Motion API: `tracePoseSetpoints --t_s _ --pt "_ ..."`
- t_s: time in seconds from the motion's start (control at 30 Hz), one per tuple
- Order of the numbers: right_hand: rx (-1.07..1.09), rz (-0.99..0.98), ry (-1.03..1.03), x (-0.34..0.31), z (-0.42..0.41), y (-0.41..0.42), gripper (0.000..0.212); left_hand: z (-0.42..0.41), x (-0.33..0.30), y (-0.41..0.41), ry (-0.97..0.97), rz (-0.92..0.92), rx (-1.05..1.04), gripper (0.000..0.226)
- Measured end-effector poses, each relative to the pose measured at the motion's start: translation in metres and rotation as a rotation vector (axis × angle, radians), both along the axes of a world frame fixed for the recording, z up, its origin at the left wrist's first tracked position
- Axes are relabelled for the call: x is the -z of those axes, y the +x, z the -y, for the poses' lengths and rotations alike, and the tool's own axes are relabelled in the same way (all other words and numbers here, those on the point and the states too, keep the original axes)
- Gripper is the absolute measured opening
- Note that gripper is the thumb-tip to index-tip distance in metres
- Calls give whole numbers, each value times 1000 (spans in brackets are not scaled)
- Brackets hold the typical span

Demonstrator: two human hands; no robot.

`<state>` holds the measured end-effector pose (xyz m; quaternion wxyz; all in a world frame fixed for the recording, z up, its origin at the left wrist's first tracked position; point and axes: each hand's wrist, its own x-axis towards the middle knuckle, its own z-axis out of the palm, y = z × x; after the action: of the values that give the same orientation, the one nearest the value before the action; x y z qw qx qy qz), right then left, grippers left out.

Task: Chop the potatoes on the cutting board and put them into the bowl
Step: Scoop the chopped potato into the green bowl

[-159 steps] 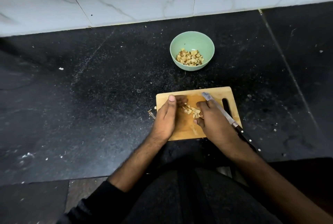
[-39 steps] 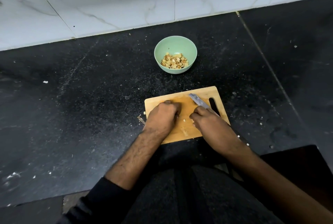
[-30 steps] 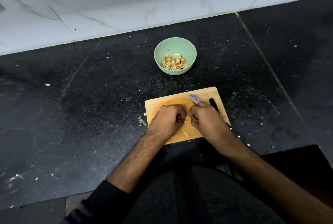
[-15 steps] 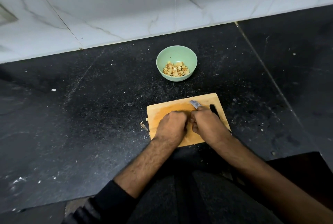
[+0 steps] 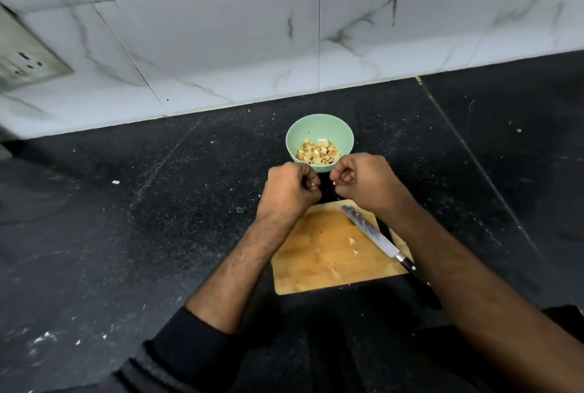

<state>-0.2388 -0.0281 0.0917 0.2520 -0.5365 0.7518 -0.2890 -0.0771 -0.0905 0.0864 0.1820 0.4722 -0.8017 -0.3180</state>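
Left hand (image 5: 289, 192): it is up in the air, just in front of the bowl. Its fingers are curled tight, and a small pale potato bit peeks out between them.
Right hand (image 5: 363, 182): it is up beside the left hand, nearly touching it. Its fingers are curled in too, with a tiny potato bit at the tips.
Bowl (image 5: 339, 130): green, on the black bench (image 5: 126, 218) near the wall. It holds a pile of chopped potato pieces (image 5: 318, 152).
Cutting board (image 5: 319, 253): wooden, lying flat on the bench, closer to the person than the bowl. 2 or 3 small potato bits (image 5: 351, 240) lie on it.
Knife (image 5: 374, 237): it lies slanted on the right side of the board, and no hand touches it. Its dark handle sticks out past the board's near edge.
Wall (image 5: 221, 45): white marble tiles behind the bench.
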Motion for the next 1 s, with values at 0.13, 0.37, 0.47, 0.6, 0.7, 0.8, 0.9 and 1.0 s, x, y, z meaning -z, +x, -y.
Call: tracePoseSetpoints --t_s 0.13,0.37,0.47,0.6,0.7,0.8,0.9,1.0 --pt "2 -13 -29 -18 38 -10 16 29 -21 -14 -56 -62 -31 16" --pt "59 -87 -23 -9 94 -21 27 71 -14 -32 9 -100 -107 48" --pt "85 -102 -66 -3 99 -23 28 80 -4 -33 -43 -77 -144 43" --pt "103 -149 -156 1 98 -24 21 84 4 -34 -66 -50 -103 31" --pt "72 -147 -104 3 91 -23 25 79 7 -36 -108 13 -27 42" --pt "69 -146 -124 4 82 -23 21 75 12 -36 -193 -14 -32 27" --pt "100 -156 -172 3 74 -23 16 69 13 -37 -160 -51 -67 19" --pt "73 -155 -49 4 67 -22 26 58 9 -38 -138 -29 -47 27"
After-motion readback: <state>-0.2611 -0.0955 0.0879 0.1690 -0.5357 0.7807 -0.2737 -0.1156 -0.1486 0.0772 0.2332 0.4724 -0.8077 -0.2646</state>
